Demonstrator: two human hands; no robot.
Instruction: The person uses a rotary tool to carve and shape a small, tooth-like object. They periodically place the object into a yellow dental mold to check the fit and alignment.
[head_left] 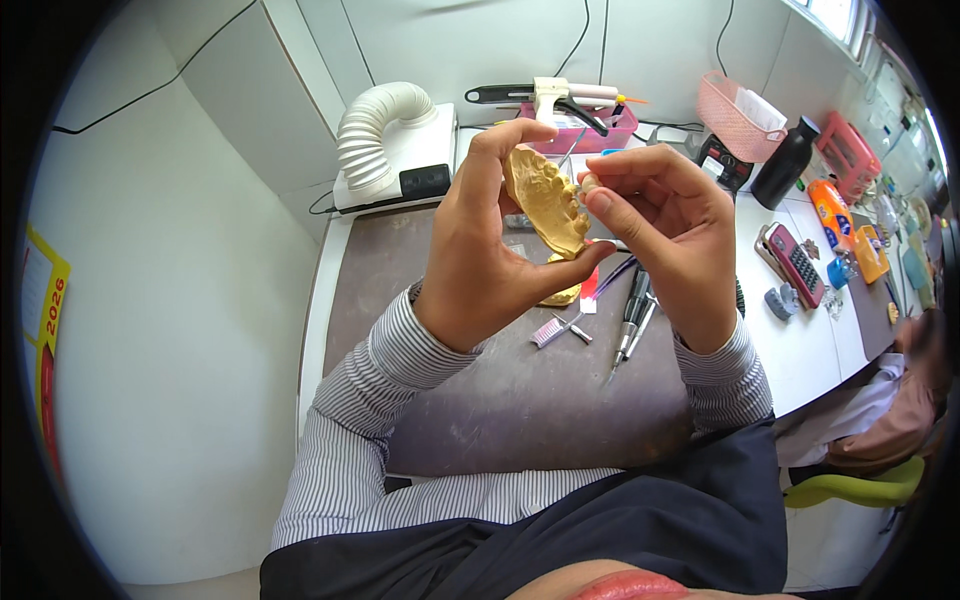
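My left hand (480, 235) grips a yellow plaster dental cast (540, 205) between thumb and fingers, raised above the desk with its toothed side toward the right. Close against those teeth, my right hand (675, 225) pinches a small tooth-coloured piece (588, 184) between thumb and fingertips. Whether the piece touches the cast I cannot tell. Below the hands, a second yellow plaster piece (563, 292) lies partly hidden behind my left thumb. Beside it rest a dark pen-shaped handpiece (633, 308) and a small pink-and-white brush-like item (550, 332).
A white unit with a ribbed hose (385, 125) stands at the back left. Behind my hands, a dispensing gun (550, 98) lies across a pink basket (620, 135). To the right are a black bottle (787, 163), a phone (795, 262) and a grey dental model (781, 301). A person (875, 410) sits at far right.
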